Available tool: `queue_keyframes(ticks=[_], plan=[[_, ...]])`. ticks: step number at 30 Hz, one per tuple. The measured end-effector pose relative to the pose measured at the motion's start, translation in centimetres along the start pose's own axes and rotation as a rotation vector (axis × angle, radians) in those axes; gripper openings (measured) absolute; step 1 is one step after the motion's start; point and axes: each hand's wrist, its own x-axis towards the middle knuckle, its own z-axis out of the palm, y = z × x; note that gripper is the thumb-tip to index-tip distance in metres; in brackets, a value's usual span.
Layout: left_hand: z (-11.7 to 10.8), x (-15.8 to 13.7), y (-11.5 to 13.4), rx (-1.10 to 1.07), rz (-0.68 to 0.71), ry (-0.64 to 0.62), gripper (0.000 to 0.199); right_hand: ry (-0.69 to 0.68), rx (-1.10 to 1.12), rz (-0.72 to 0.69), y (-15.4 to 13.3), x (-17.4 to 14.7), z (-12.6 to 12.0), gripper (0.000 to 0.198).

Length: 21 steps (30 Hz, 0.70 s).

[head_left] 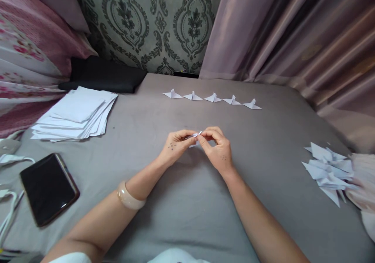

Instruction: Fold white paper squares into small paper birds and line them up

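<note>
Between my two hands is a small piece of folded white paper [193,145], mostly covered by the fingers. My left hand [178,143] pinches its left side between thumb and fingertips. With thumb and index finger, my right hand [217,148] grips a narrow upper part of the same paper. The fingertips of both hands nearly meet over it. Beyond the hands, several folded paper birds [213,97] stand in a row on the grey sheet [140,126], wings spread and close to one another.
A stack of white paper sheets [76,109] lies at the left, in front of a black folded item [105,73]. Nearer are a dark phone [48,189] and white cables [11,200]. At the right edge is a heap of folded paper pieces [329,169]. Curtains [258,29] hang behind.
</note>
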Motion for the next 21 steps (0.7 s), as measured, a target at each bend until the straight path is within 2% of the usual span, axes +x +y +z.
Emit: queue_keyframes(ticks=[5, 9, 14, 21], plan=[[0.0, 0.1, 0.3, 0.005, -0.037, -0.025, 0.021, 0.002, 0.021, -0.038, 0.0, 0.0, 0.2, 0.006], [0.0, 0.1, 0.3, -0.004, -0.078, -0.034, 0.023, 0.048, 0.028, 0.024, 0.0, 0.0, 0.4, 0.003], [0.1, 0.0, 0.4, -0.013, -0.09, -0.038, 0.023, 0.086, 0.121, 0.074, -0.3, 0.0, 0.7, 0.023], [0.1, 0.0, 0.6, -0.006, -0.108, -0.054, 0.024, 0.052, 0.159, 0.097, -1.0, 0.2, 0.5, 0.025]])
